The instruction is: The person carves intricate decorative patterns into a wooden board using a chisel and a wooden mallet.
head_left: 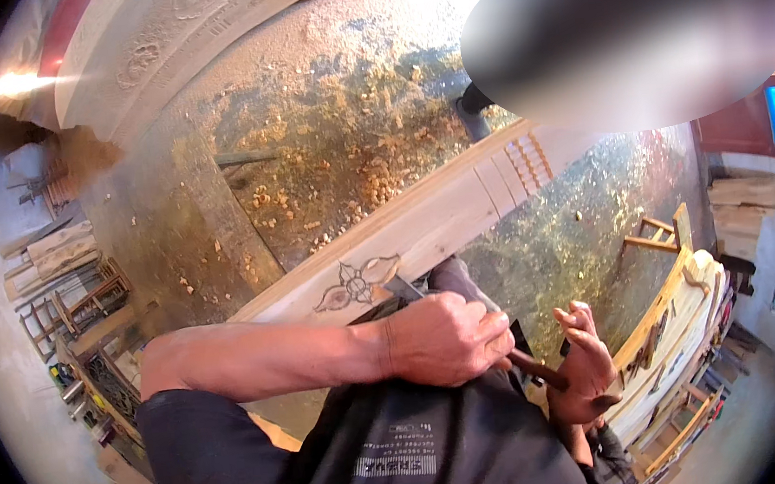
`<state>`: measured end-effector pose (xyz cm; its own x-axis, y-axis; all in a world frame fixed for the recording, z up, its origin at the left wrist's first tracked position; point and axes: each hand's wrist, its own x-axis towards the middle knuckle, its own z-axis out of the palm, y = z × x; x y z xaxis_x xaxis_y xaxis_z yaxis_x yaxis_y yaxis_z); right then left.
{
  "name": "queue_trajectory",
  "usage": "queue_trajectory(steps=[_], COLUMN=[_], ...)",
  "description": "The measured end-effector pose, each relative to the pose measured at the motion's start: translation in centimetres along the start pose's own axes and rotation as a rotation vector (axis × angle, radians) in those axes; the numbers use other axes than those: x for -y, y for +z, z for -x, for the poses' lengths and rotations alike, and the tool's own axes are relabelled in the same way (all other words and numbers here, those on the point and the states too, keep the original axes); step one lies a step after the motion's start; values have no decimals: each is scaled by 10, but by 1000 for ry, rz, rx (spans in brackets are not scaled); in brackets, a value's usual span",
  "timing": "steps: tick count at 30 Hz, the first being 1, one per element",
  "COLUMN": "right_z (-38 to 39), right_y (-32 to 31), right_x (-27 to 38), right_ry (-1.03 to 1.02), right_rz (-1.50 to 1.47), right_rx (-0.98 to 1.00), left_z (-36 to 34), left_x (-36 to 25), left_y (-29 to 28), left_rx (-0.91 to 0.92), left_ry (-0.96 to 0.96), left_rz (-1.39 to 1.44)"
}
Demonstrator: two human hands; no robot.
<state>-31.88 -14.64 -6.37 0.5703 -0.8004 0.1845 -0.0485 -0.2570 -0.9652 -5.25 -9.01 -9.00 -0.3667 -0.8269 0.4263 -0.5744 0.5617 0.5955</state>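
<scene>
Left fingers (495, 332) clench a chisel (536, 370); right fingers (582, 318) spread; pale lettering (396, 466) marks the shirt (476, 434).

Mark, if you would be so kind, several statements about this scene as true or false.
1. The left hand is closed around a brown-handled tool. True.
2. The right hand is clenched into a fist. False: the right hand is open.
3. A flower pattern shows on the plank. True.
4. The shirt is white. False: the shirt is dark.
5. Wood shavings lie on the floor. True.
</scene>
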Motion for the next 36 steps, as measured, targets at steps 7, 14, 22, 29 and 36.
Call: queue_trajectory(steps=[7,14,22,29,36], right_z=[11,-15,-7,7,-18], right_y=[-1,10,12,1,-40], right_x=[-1,18,21,9,-16], right_ry=[25,-63,152,300,492], right_rz=[83,463,544,567,347], right_rx=[-85,149,393,173,-12], left_z=[6,12,6,-4,22], left_x=[-5,-13,-12,-12,-47], left_y=[-2,-16,4,-6,-44], left_rx=[-8,-119,-23,43,-48], left_ry=[-20,164,166,158,-456], left_rz=[16,-351,-155,-327,-448])
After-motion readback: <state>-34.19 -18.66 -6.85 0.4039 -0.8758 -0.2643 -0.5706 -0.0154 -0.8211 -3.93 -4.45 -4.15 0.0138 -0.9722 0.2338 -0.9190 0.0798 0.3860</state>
